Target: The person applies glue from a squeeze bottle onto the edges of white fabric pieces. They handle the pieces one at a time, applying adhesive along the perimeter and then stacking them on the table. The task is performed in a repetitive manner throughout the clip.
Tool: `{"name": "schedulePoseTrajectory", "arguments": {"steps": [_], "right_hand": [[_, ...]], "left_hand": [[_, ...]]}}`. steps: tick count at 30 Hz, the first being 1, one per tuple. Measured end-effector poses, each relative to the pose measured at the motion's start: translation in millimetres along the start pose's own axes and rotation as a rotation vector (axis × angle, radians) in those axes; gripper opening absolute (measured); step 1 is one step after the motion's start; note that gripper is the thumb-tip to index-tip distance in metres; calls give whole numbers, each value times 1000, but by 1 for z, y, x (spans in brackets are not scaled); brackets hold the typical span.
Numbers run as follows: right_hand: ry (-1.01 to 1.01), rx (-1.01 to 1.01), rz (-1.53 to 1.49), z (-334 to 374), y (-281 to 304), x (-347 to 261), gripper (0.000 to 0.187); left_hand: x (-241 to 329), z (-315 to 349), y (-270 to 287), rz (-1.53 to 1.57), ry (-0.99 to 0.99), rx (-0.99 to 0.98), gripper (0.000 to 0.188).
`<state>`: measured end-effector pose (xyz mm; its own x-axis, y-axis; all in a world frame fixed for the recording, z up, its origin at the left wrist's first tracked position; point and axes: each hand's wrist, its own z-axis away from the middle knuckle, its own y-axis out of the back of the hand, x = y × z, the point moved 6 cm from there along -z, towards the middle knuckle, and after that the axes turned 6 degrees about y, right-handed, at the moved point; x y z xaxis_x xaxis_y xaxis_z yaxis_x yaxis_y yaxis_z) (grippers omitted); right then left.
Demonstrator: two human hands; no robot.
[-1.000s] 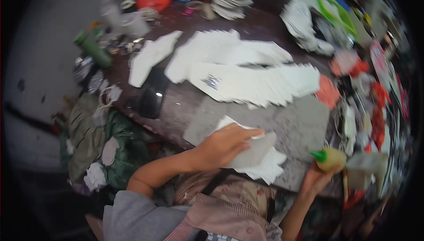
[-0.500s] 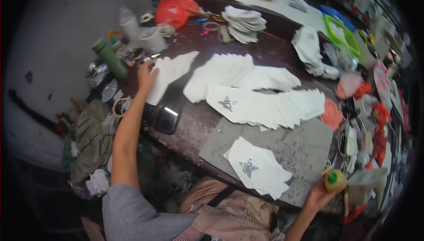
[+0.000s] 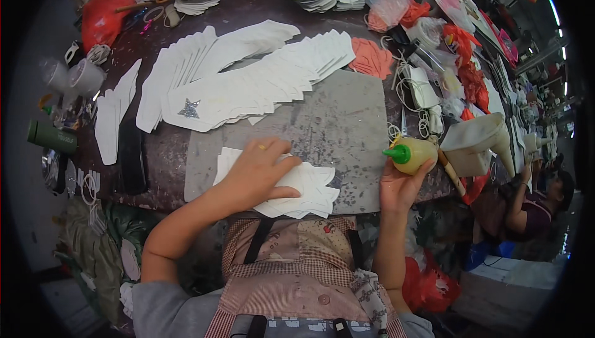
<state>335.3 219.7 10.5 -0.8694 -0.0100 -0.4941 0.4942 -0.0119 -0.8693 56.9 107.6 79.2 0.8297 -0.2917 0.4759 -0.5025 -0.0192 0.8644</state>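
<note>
My left hand (image 3: 254, 174) lies on a small stack of white cut pieces (image 3: 315, 190) near the front edge of the grey board (image 3: 347, 115). Its thumb stands apart from the bent fingers, and the palm hides part of the stack. At the board's right edge, my right hand (image 3: 398, 189) holds a squeeze bottle (image 3: 420, 156) of yellowish liquid, tilted with its green cap to the left. Beyond the left hand, overlapping white pieces (image 3: 248, 96) spread in a fan, the front one bearing a silver glitter star (image 3: 189, 108).
Left are a dark phone (image 3: 131, 158), more white pieces (image 3: 111, 115) and a green flask (image 3: 52, 136). Coral pieces (image 3: 370, 58) lie beyond the board. A whitish plastic container (image 3: 468, 143), cords and red bags crowd the right side. Another person (image 3: 536, 211) sits far right.
My left hand has come from the far-left white pieces to the small stack, whose star is now out of sight. The bottle stays in my right hand. The view has swung right.
</note>
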Motion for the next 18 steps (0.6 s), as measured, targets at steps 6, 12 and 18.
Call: {"name": "schedulePoseTrajectory", "arguments": {"steps": [6,12,18], "right_hand": [[-65,72,140,9,-11,5,52],[-180,-186,628,10,-57,9,41],[-175,-185,689,4,-55,24,40]], "left_hand": [[12,10,-3,-79,-56,81,54],[0,6,-6,119,-19,13,54],[1,6,-7,135,-3,11,54]]}}
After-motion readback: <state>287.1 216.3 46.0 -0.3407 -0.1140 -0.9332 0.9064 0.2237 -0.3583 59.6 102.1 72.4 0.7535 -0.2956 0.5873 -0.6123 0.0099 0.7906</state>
